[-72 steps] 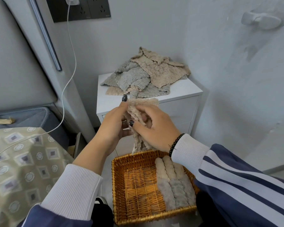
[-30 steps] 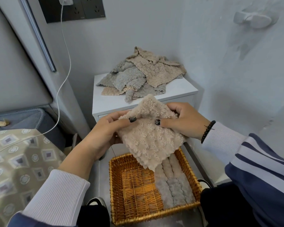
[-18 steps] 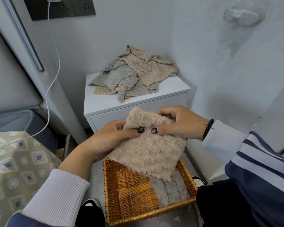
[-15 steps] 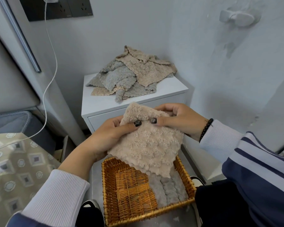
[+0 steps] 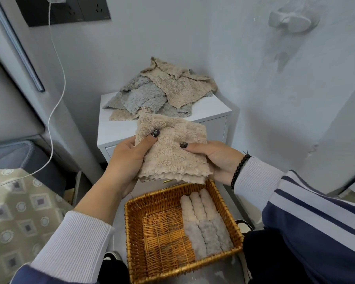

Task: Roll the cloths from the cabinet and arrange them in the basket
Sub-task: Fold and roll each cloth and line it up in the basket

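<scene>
A fluffy beige cloth point(image 5: 173, 152) is folded roughly in half and held above the wicker basket point(image 5: 135, 238). My left hand point(image 5: 127, 160) grips its left edge with the thumb pressed on top. My right hand point(image 5: 215, 158) holds the right side from beneath, thumb on the upper face. Inside the basket, along its right side, lie several rolled cloths point(image 5: 205, 222), beige at the far end and grey at the near end. A pile of loose beige and grey cloths point(image 5: 162, 93) lies on the white cabinet point(image 5: 211, 110) behind.
A white cable point(image 5: 55, 83) hangs from a dark wall socket panel point(image 5: 74, 9) at upper left. A patterned bedcover point(image 5: 19, 212) lies at left. A white hook point(image 5: 289, 21) sticks out of the right wall. The basket's left half shows bare wicker.
The beige cloth was bunched between both hands, then spread flat, and now lies folded over. Both hands have lifted it a little higher above the basket.
</scene>
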The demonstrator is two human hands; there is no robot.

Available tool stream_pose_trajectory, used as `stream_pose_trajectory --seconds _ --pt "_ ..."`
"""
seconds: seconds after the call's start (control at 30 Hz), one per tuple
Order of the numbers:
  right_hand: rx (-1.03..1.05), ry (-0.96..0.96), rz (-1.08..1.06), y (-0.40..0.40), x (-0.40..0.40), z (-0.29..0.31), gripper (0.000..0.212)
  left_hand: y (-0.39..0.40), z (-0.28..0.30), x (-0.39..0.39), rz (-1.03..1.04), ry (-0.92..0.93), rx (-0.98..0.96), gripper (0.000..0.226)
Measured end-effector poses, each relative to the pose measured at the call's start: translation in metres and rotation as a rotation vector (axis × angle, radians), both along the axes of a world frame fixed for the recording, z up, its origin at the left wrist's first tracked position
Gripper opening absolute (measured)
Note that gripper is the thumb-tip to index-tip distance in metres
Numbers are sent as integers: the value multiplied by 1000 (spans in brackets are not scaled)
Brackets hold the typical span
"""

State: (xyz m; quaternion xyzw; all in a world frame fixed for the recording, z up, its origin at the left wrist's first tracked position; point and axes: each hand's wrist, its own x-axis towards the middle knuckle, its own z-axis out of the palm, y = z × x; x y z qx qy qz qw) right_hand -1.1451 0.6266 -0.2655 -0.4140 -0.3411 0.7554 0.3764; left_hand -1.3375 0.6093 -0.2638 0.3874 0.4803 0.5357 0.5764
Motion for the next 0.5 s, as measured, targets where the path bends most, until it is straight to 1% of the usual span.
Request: stream_pose_trajectory --seconds 0.07,0.13,0.27,0.37,0.43,0.5 --pt "50 -89 -8 3 3 3 49 -1 1 -1 -26 24 -20 37" --pt "99 -121 -4 6 7 7 52 -3 3 -4 -74 19 -39 37" --pt "139 -83 28 9 17 15 52 -8 4 -11 -190 12 -37 38" --pt "168 -48 65 8 22 21 52 -11 4 -17 -230 36 -33 46" --pt "191 -20 81 7 25 23 47 -13 3 -21 -238 13 -30 47" --pt "223 13 91 6 26 25 42 -16 3 -25 -265 -8 -18 44"
